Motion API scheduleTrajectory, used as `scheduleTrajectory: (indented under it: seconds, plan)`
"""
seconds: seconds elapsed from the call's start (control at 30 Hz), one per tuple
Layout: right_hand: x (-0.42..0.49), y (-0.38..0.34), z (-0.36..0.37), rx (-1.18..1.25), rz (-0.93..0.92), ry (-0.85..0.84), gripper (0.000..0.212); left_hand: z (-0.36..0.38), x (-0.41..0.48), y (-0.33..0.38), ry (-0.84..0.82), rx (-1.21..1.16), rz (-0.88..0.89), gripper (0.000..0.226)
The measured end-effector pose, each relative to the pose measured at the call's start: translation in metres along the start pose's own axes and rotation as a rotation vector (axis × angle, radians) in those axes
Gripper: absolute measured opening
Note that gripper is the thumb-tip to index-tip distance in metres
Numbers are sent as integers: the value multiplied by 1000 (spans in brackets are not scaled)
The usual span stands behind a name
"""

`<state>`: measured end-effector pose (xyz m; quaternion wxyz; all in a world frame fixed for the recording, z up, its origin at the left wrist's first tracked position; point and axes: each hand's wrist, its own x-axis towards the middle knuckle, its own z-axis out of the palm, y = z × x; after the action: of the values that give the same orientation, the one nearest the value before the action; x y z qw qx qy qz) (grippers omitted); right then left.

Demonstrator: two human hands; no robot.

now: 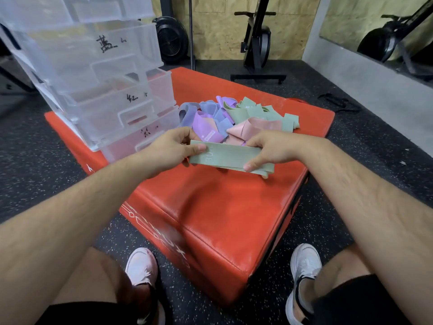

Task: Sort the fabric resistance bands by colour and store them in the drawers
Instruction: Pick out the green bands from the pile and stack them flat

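Note:
A flat green fabric band (pixel 228 158) marked "30" hangs just above the red box, stretched between both hands. My left hand (pixel 172 150) pinches its left end with the thumb on top. My right hand (pixel 269 150) grips its right part, fingers curled over the top edge. Behind them lies a pile of bands (pixel 236 116): blue and purple ones at the left, green ones at the right, a pink one (pixel 255 129) in front. A clear plastic drawer unit (pixel 98 73) stands at the left of the box, its drawers pulled out in steps, with handwritten labels on the fronts.
The red padded box (pixel 210 207) carries the pile and the drawer unit; its near half is bare. My knees and white shoes (pixel 141 266) are at its front corner on the speckled black floor. An exercise bike (pixel 256 43) and a fan (pixel 169 38) stand by the back wall.

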<state>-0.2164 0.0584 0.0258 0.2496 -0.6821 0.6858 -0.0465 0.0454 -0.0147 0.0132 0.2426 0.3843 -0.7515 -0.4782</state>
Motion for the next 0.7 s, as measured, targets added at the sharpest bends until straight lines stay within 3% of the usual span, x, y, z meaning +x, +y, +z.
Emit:
scheduleTrajectory:
  seconds: [0.17,0.3,0.47,0.7]
  plan:
    - [-9,24,-6,-23,113,-18,33,-24,-3,-19,43,-58,-69,17]
    - [-20,42,-6,108,170,-27,22,-35,-4,-47,-24,-18,-196,14]
    - [-20,65,17,390,273,-160,9,-34,-7,-79,-46,184,-341,23]
    - [-21,73,36,338,269,-38,26,-22,-6,-87,-24,425,-289,25]
